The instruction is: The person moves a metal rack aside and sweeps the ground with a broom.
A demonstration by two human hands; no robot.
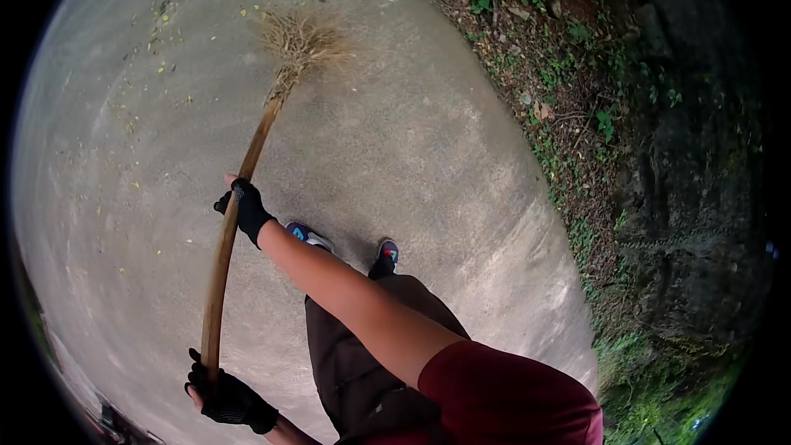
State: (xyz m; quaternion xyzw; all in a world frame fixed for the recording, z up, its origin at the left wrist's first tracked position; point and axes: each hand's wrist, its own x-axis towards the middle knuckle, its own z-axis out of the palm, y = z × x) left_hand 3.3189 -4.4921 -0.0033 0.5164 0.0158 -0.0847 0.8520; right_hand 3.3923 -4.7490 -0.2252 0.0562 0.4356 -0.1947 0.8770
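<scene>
I log the right grip (249, 208) closed around the broom (219, 268) partway along its handle, left grip (229, 398) wrapped round the near end; bristles (301, 39) (splayed, straw-coloured) over pavement (412, 140), near scattered leaves (243, 12).

The broom bristles (303, 43) are tan, the gloves (254, 214) black.

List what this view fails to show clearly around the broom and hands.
Head view:
- Butt end of the broom: hidden by the left hand.
- Bristle tips: blurred.
- Left upper arm: cut off by the bottom edge.
- Leg above the left shoe: partly hidden by the right forearm.
</scene>
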